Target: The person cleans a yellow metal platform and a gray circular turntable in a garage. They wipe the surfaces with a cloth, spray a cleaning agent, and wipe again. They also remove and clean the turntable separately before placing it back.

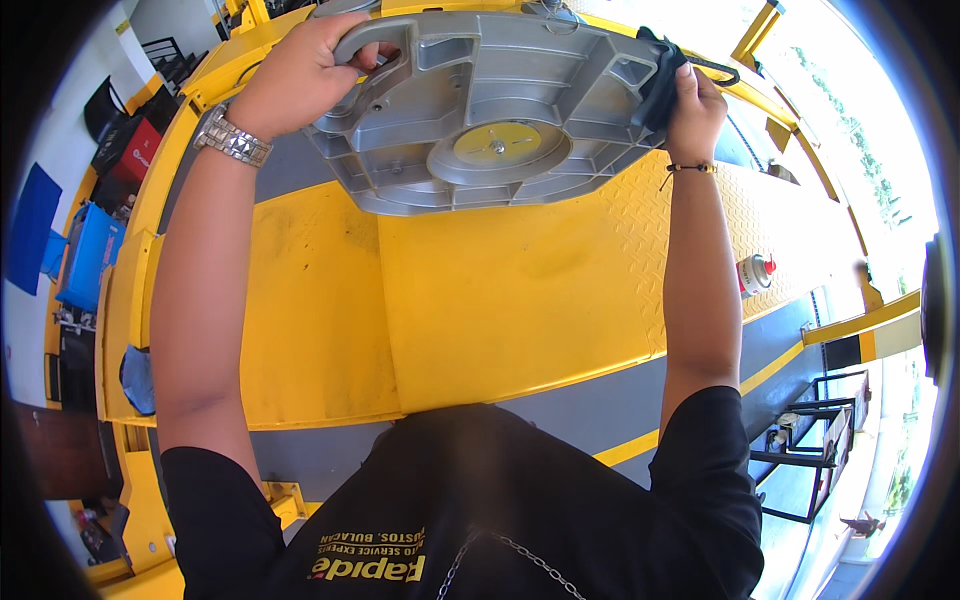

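Note:
Both arms reach up and forward, holding a large grey ribbed metal plate (pixel 400 170). Its underside faces me, with deep ribs and a round recess around a yellow disc (pixel 495 148) in the middle. My left hand (pixel 305 75) is closed round the plate's upper left edge, fingers through a cut-out there. At the right edge, my right hand (pixel 695 110) is closed on a black, soft-looking piece (pixel 658 80) pressed against the plate. Its fingers are partly hidden, and I cannot tell whether the piece is cloth or rubber. Below the plate lies a yellow metal platform (pixel 480 300).
A white spray can (pixel 752 275) with a red cap is beside my right forearm, by the tread-patterned part of the platform. Yellow lift beams (pixel 862 325) run on the right, above a black metal frame (pixel 815 445). Blue (pixel 92 255) and red (pixel 140 150) boxes stand at left.

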`<move>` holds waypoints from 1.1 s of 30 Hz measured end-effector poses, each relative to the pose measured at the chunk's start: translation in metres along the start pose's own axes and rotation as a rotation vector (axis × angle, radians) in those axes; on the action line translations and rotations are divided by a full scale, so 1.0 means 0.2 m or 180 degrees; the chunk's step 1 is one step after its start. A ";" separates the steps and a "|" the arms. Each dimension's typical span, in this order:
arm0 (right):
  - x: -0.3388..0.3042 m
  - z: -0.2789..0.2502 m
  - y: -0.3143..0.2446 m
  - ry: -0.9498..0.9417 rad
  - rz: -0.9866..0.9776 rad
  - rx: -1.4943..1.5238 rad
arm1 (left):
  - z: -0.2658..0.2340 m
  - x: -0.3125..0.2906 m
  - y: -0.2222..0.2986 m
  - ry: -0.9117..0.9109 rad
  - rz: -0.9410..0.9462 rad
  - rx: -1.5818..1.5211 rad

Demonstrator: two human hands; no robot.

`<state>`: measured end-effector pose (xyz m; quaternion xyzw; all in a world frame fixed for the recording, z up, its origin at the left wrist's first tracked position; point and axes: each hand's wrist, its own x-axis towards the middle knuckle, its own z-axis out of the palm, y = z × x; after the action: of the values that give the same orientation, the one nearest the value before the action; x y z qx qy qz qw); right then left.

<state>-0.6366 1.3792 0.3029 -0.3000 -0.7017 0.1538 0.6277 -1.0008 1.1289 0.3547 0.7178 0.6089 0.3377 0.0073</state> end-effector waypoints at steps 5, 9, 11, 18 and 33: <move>0.02 0.01 0.01 0.0076 0.0159 0.0221 | 0.05 0.04 -0.04 0.0262 0.0011 -0.0565; -0.02 0.05 0.02 0.1197 -0.0289 -0.0324 | 0.06 0.09 0.09 0.0274 -0.0372 -0.1420; -0.15 0.01 -0.06 0.1551 0.0196 0.0563 | 0.08 0.09 0.08 0.0428 -0.0575 -0.1524; -1.03 0.23 0.48 0.1638 0.2788 0.0607 | 0.05 0.18 -0.04 0.0514 -0.0478 -0.1077; -1.28 0.50 -0.10 0.0548 0.4446 0.2854 | 0.03 0.21 -0.17 0.0126 -0.0131 -0.0777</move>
<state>-0.7303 1.2221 0.0962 -0.3985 -0.1760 0.7490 0.4992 -1.0257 1.1770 0.3562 0.6921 0.5779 0.4232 0.0896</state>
